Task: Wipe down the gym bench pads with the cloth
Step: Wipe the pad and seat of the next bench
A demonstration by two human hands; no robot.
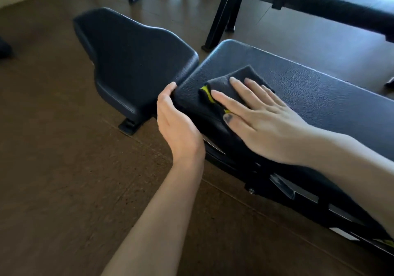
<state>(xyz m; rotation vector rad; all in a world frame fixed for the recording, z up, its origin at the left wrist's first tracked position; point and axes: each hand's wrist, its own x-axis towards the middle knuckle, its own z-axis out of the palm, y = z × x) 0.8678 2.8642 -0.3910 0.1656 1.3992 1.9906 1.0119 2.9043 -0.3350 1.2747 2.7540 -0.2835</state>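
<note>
While pressing flat on a folded dark cloth [232,84] atop the long back pad [319,96], right hand [262,122] with fingers straight, spread apart; left hand [177,122] curled round that pad's near-left corner, beside the seat pad [132,62].

Cloth [238,81] on back pad [319,92], under right hand [262,118]; seat pad [136,62] left.
</note>
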